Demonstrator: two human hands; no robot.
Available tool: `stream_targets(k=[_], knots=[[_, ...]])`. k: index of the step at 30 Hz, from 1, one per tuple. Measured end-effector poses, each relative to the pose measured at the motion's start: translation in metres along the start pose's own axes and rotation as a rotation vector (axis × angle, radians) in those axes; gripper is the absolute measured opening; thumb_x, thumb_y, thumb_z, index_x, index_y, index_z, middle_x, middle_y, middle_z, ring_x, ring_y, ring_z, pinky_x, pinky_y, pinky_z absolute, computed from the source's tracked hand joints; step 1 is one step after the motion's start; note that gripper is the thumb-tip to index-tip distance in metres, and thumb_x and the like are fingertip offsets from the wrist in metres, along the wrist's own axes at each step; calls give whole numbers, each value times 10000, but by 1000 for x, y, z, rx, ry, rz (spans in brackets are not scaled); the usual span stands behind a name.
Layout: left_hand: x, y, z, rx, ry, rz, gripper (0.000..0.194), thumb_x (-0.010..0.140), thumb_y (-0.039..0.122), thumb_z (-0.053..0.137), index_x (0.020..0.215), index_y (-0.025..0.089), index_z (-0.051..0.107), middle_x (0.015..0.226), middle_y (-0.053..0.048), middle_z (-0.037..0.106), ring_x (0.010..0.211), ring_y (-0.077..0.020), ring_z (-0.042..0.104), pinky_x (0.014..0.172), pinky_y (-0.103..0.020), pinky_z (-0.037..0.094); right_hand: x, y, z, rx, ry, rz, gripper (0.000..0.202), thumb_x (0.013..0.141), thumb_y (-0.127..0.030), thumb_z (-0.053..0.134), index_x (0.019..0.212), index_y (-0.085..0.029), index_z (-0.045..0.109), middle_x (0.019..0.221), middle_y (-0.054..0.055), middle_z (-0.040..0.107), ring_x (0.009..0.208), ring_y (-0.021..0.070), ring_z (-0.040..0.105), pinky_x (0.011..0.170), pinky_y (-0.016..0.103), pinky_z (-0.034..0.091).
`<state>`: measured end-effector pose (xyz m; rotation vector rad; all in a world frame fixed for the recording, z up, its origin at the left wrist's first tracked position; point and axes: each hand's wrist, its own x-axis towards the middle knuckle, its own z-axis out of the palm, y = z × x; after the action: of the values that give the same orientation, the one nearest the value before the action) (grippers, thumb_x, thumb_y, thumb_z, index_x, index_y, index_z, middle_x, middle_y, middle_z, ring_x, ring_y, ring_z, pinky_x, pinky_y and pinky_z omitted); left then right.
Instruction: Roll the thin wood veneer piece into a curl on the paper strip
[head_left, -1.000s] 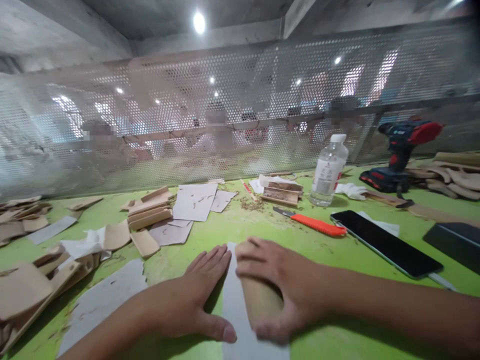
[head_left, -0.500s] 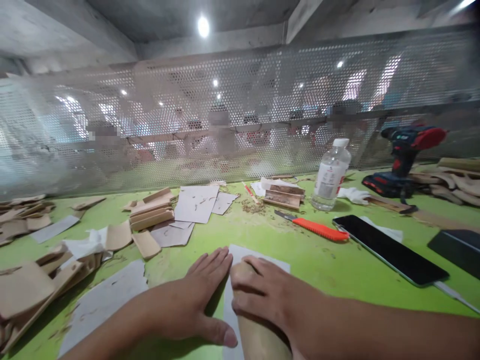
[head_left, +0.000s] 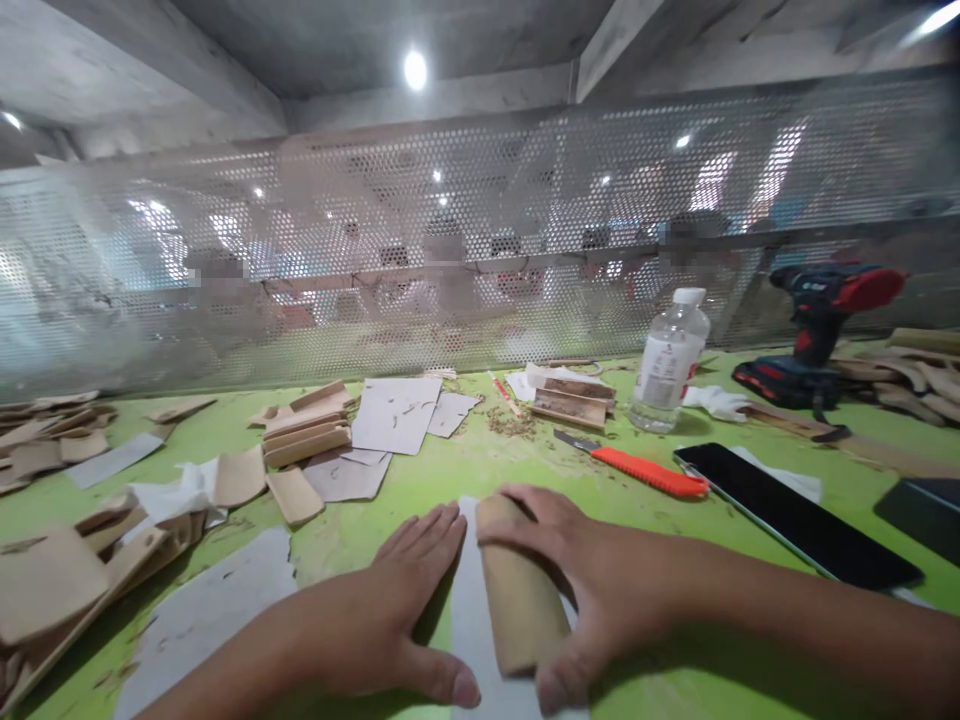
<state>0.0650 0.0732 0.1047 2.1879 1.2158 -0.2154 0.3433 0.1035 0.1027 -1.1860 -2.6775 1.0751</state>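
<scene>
A curved tan piece [head_left: 521, 600], which looks like split bamboo, lies hump side up on a sheet of white paper [head_left: 469, 640] in front of me. My right hand [head_left: 577, 560] is wrapped over its right side, fingers across the far end and thumb by the near right corner. Flat on the table, my left hand [head_left: 412, 590] has its fingertips at the paper's left edge. Its thumb is spread out over the paper and nothing is in its grasp. The underside of the curved piece is hidden.
An orange utility knife [head_left: 649, 470], a phone [head_left: 799, 515], a water bottle [head_left: 667, 365] and a cordless drill [head_left: 817, 330] lie or stand to the right. Tan curved offcuts [head_left: 307, 440] and paper sheets [head_left: 397, 412] fill the left. A perforated screen [head_left: 465, 290] closes the back.
My right hand has shifted right and opened its grip wider, so more of the curved piece shows and the thumb is visible. My left hand stays in place. The view has tilted slightly.
</scene>
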Motion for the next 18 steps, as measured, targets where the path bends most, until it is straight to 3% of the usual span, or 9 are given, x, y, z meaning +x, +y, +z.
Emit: stream_targets(k=[3,8,12,18], knots=[[-1,1,-1,13,-4,-25,1339,780,848,701,1673,178,-37,1681,-130,-146,1555,-384,-98,1261,-583,100,2,0,9,-12,137,92,1278,541,-724,870,1617,-256,364,1715,209,-14,1547,535,122,1211,691,227],[-1,4,-2,33,-38,-50,1337,798,840,689,1668,128,-35,1684,-127,-153,1563,-352,-100,1270,-528,88,4,-8,15,-29,55,-3,1283,469,-672,913,1587,-271,429,1695,220,114,1528,561,139,1181,747,225],[0,3,-2,24,-12,-41,1314,811,817,696,1672,151,-41,1684,-124,-151,1565,-351,-97,1267,-542,106,6,-2,16,-92,222,108,1231,570,-774,812,1590,-203,426,1690,256,105,1534,568,77,1181,770,163],[-1,5,-2,51,-27,-48,1294,816,834,673,1673,174,-38,1688,-123,-143,1571,-339,-83,1264,-524,110,4,-3,20,-60,112,33,1274,497,-769,854,1583,-244,443,1697,238,115,1525,569,115,1157,775,220]])
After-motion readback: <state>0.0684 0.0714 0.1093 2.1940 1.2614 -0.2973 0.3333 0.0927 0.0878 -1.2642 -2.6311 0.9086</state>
